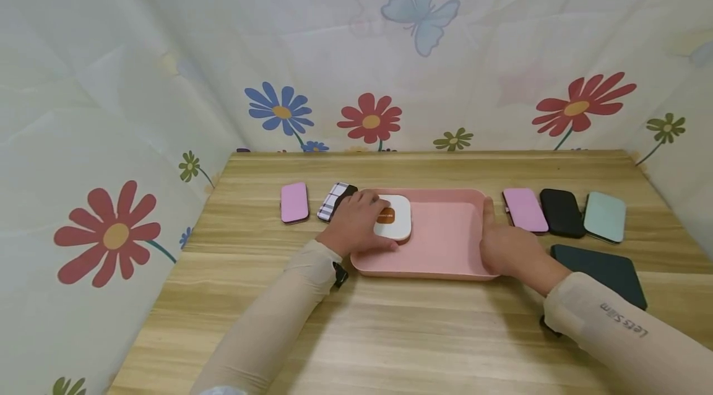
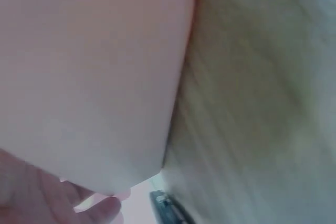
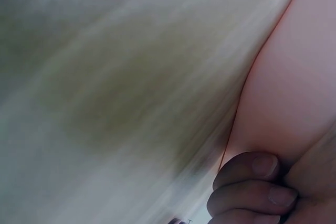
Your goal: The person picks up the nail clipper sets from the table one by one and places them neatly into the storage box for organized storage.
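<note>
A shallow pink tray (image 1: 440, 275) stands on the wooden table. At its left end lies a white case (image 1: 402, 215) with rounded corners and a brown label. My left hand (image 1: 356, 225) reaches over the tray's left rim and grips this case, fingers at its far side and thumb at its near side. At the tray's right end my right hand (image 1: 509, 246) holds the wall, one digit straight along the rim. In the right wrist view, its other fingers (image 3: 252, 195) are curled against the outer wall. The tray wall mostly hides the left hand in the left wrist view.
Left of the tray lie a pink case (image 1: 294, 202) and a plaid and black case (image 1: 334, 200). To the right are another pink case (image 1: 526, 210), a black case (image 1: 562, 213), a mint case (image 1: 604, 217) and a dark green flat case (image 1: 601, 271). A flowered curtain (image 1: 312, 23) hangs behind.
</note>
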The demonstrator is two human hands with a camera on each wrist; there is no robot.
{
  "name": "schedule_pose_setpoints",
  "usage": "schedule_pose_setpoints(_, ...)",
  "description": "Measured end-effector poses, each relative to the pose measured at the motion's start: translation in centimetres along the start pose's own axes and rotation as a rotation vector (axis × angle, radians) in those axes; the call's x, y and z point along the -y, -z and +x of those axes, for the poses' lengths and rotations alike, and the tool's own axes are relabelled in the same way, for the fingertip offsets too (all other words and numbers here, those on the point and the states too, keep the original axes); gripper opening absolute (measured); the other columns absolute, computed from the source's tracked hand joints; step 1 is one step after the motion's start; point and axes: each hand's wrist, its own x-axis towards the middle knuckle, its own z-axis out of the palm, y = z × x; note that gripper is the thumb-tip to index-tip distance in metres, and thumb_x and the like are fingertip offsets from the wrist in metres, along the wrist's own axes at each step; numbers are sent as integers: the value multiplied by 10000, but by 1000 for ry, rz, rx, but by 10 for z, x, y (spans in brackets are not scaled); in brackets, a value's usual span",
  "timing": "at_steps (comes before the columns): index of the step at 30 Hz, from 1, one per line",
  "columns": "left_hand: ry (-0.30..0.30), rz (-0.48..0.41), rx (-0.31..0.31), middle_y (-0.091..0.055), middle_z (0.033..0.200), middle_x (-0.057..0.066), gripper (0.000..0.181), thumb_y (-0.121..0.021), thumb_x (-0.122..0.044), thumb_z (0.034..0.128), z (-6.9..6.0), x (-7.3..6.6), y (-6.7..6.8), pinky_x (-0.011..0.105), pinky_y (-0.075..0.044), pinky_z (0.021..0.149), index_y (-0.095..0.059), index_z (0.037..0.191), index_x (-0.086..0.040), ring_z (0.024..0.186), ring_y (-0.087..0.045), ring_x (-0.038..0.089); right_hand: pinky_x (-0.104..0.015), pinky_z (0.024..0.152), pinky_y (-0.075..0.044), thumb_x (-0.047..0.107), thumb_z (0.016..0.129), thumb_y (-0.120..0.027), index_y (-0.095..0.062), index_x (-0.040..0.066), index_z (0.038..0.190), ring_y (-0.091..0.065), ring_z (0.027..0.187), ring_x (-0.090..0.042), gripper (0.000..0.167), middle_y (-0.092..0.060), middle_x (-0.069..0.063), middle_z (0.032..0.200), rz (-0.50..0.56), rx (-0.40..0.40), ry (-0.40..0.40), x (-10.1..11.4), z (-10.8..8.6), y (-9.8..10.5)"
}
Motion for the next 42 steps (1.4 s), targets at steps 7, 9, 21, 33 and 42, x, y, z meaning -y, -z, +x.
schedule_pose_setpoints(7, -27, -22, 24, -379, 1529, 65, 961, -654, -790, 750, -2, 5, 0, 441, -402, 1104, -474, 1485, -197, 1405, -359, 249, -310, 438, -318, 175, 1035, -279, 205, -101, 1510, -428, 441, -163, 733, -505, -11, 554, 1, 7, 3, 0, 2, 1)
schedule_pose_setpoints(9, -39, -26, 31, -365, 1540, 65, 941, -637, -773, 781, -3, 7, -2, 444, -403, 1104, -454, 1503, -198, 1411, -354, 251, -311, 439, -320, 177, 1034, -281, 210, -99, 1510, -434, 443, -165, 738, -509, -13, 557, 8, 9, 3, 1, 1, 2)
schedule_pose_setpoints(21, -56, -84, 66, -236, 1643, 60, 779, -580, -673, 892, -10, 19, -6, 511, -292, 1174, -421, 1527, -252, 1504, -231, 292, -330, 457, -349, 184, 1031, -297, 259, -58, 1505, -469, 472, -193, 769, -516, -21, 574, 18, 37, -26, 1, 0, 2)
schedule_pose_setpoints(33, -49, -183, -33, -316, 1605, 100, 770, -628, -561, 921, -25, 33, 7, 504, -288, 1181, -388, 1545, -179, 1464, -306, 303, -331, 452, -348, 154, 1015, -332, 229, -88, 1506, -462, 466, -183, 784, -512, -15, 569, -13, 0, 1, 1, -2, 2)
schedule_pose_setpoints(42, 4, -206, -58, -304, 1604, 158, 834, -604, -589, 921, -26, 48, 17, 534, -235, 1202, -315, 1573, -157, 1488, -281, 334, -327, 451, -349, 173, 1035, -283, 187, -111, 1513, -461, 464, -178, 728, -512, -16, 565, 11, -15, 10, 0, -3, 2)
